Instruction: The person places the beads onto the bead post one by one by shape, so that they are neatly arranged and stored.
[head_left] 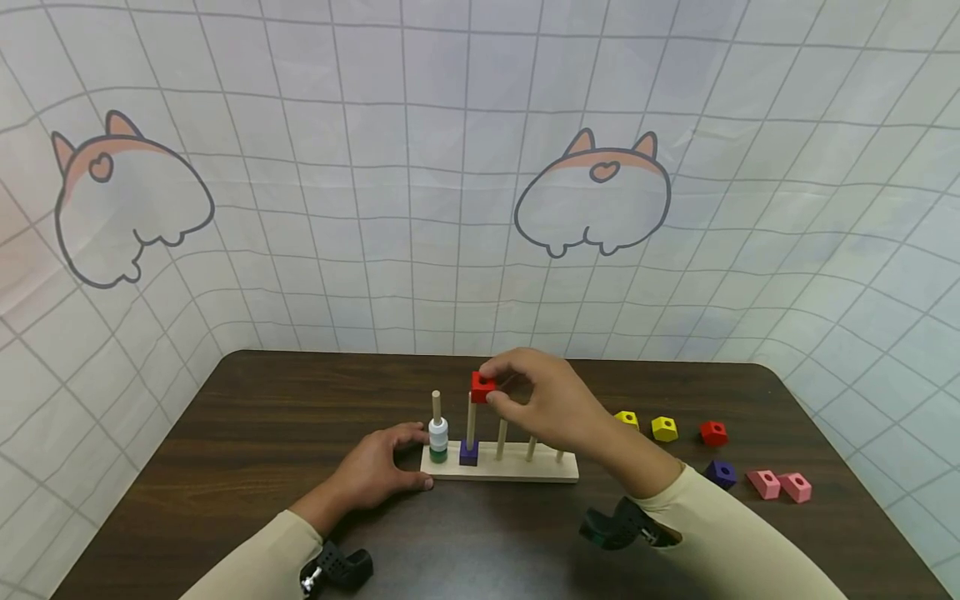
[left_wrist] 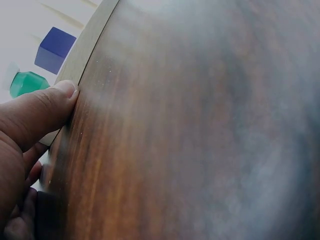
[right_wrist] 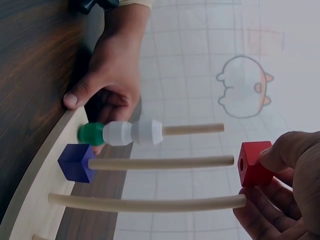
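At a brown table (head_left: 300, 408), hands (head_left: 375, 468) (head_left: 553, 404) hold a pegboard (head_left: 510, 472) and red block (head_left: 480, 392).

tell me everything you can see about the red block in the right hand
The red block is a plain, flat-sided, roughly cubic piece with sharp edges; it looks like painted wood, though that is uncertain. A round hole shows in the face turned toward the peg tips. The right hand pinches it in the air, roughly level, near the tip of the second peg from the left. The right wrist view shows a narrow gap, so it is not threaded on.
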